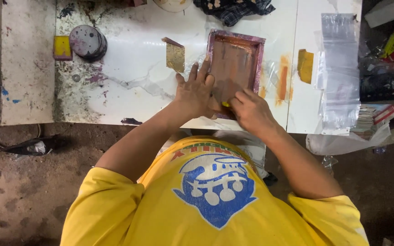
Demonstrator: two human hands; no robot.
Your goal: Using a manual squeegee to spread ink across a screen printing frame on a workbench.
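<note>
A small screen-printing frame (257, 59) with a purple-stained wooden border and an orange-brown mesh lies on the white table (133, 77). My left hand (196, 91) rests flat on the frame's left side and lower corner, fingers spread. My right hand (249, 109) is closed on a small yellow squeegee (225, 104) pressed at the near end of the mesh. Clear plastic lies under the frame.
A gold foil piece (175, 55) lies left of the frame. A stack of round grey discs (87, 42) and a yellow block (63, 47) sit far left. Clear plastic bags (340, 68) lie at right, dark cloth (233, 9) at the top, cluttered shelves beyond.
</note>
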